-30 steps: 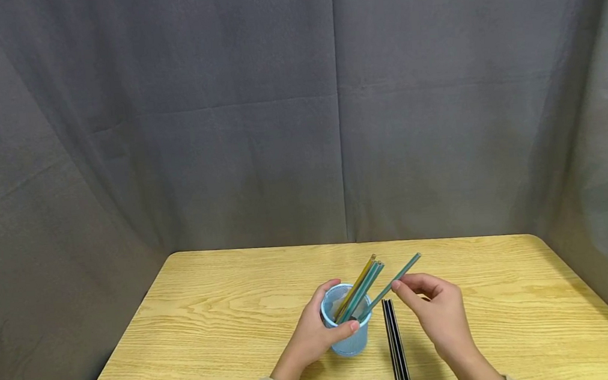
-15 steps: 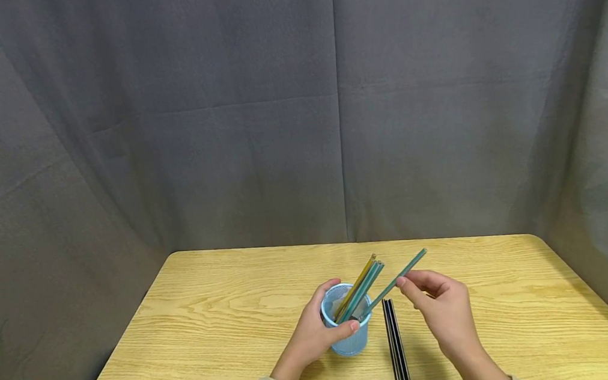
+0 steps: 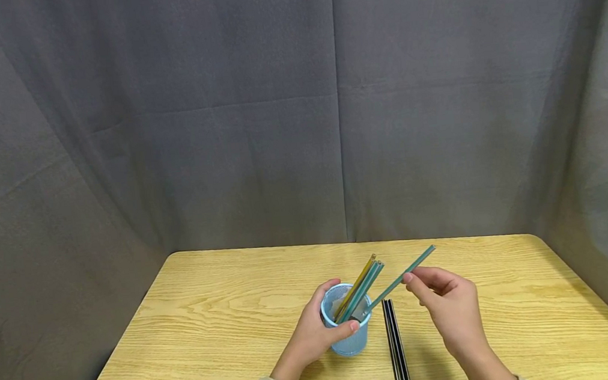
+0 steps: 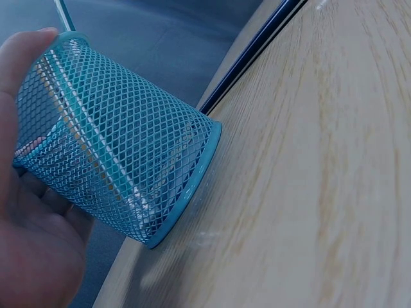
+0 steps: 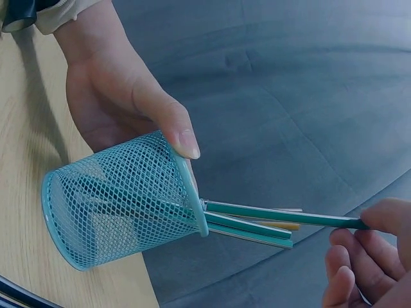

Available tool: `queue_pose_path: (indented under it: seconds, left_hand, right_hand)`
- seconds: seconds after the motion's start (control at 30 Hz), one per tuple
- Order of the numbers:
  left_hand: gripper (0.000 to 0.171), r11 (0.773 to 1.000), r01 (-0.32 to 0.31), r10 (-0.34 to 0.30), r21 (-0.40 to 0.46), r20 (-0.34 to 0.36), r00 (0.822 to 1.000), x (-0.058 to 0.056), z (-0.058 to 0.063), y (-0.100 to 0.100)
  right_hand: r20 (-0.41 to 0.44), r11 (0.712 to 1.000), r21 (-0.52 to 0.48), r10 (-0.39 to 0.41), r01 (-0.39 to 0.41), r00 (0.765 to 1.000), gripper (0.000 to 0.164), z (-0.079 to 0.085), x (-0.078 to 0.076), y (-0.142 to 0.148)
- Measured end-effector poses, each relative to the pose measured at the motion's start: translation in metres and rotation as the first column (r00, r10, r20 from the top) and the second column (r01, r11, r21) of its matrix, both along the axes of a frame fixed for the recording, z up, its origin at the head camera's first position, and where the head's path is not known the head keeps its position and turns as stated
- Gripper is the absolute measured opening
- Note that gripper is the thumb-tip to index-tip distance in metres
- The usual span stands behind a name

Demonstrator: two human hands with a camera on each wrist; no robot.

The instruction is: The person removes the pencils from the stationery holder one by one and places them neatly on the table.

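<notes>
My left hand (image 3: 316,328) grips a light blue mesh pen cup (image 4: 128,135), with the thumb along the near rim and the fingers round the far side. The cup's base is right at the wooden table. Several teal chopsticks (image 3: 365,287) and a yellow one (image 3: 367,268) lean to the right inside it. To the right of the cup my right hand (image 3: 450,307) pinches one teal chopstick (image 5: 289,217) near its upper end, between thumb and fingers. Its silvery lower end shows at the cup's rim, apart from the others.
Several black chopsticks (image 3: 395,339) with silvery ends lie side by side on the wooden table (image 3: 212,325), between the cup and my right forearm. Grey curtains (image 3: 244,129) hang behind the table and at both sides.
My right hand has moved to the right and slightly up, drawing the teal chopstick further out of the cup. The left hand, the cup and the black chopsticks have stayed put.
</notes>
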State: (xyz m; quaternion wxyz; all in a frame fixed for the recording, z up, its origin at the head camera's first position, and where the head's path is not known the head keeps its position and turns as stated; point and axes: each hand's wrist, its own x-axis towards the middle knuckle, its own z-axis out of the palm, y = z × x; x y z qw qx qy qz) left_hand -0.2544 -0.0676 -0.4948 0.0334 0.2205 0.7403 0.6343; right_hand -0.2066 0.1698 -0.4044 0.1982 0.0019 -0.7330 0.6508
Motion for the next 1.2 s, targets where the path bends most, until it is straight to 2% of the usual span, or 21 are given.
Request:
queue_pose_path:
  seconds: [0.13, 0.17, 0.6, 0.9, 1.03, 1.2]
  left_hand:
    - [0.077, 1.0, -0.006, 0.006, -0.003, 0.001, 1.0, -0.0001, -0.0009, 0.0001]
    - [0.077, 1.0, -0.007, 0.007, -0.004, 0.003, 1.0, -0.0026, -0.0048, 0.0003]
    - [0.076, 1.0, -0.006, 0.006, -0.004, 0.008, 1.0, -0.0007, -0.0014, 0.0004]
    - [0.076, 1.0, -0.01, 0.01, -0.009, 0.002, 1.0, -0.0025, -0.0046, -0.0002]
    - [0.076, 1.0, -0.013, 0.013, -0.014, -0.002, 1.0, -0.0024, -0.0052, -0.0002]
    - [0.077, 1.0, -0.014, 0.014, -0.015, -0.005, 1.0, -0.0016, -0.0045, -0.0001]
  right_hand:
    - [-0.008, 1.0, -0.003, -0.004, 0.004, 1.0, 0.022, 0.001, 0.0007, 0.0013]
    - [-0.011, 1.0, -0.005, -0.004, 0.004, 1.0, 0.022, 0.0013, 0.0008, 0.0018]
    - [-0.016, 0.998, -0.062, -0.017, 0.016, 1.0, 0.023, 0.0057, 0.0033, 0.0063]
    - [-0.002, 0.997, -0.071, -0.034, 0.033, 0.999, 0.023, 0.0073, 0.0049, 0.0074]
    - [-0.015, 0.997, -0.067, -0.023, 0.022, 1.0, 0.022, 0.0057, 0.0049, 0.0081]
    - [0.012, 0.999, -0.028, -0.024, 0.024, 1.0, 0.022, 0.0019, 0.0037, 0.0097]
